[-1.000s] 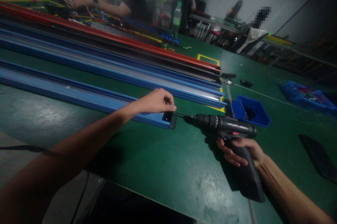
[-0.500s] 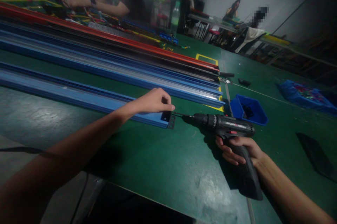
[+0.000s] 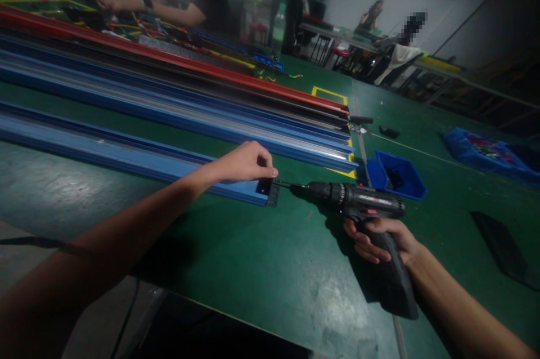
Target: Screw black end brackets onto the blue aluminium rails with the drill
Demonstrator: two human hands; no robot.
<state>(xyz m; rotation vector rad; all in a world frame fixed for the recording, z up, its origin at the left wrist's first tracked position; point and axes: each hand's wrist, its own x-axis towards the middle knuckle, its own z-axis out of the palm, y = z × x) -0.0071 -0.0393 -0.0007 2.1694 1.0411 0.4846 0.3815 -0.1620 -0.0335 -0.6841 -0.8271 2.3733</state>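
Observation:
My left hand is closed at the right end of a long blue channel profile, thumb and forefinger brought together beside its black end cap. What those fingertips pinch, if anything, is hidden. Wrapped around the grip of a black cordless drill is my right hand. The drill lies level, its long thin bit pointing left, with the tip at the end cap just below my left thumb. A small light shows on the drill near the trigger.
More blue, black and orange profiles lie parallel behind. A blue bin stands beyond the drill, with another blue tray farther right. A dark flat object lies at right. A co-worker's arms are across the table.
The small light on the drill has come on. Both hands keep their places at the profile and drill; the whole view has shifted slightly.

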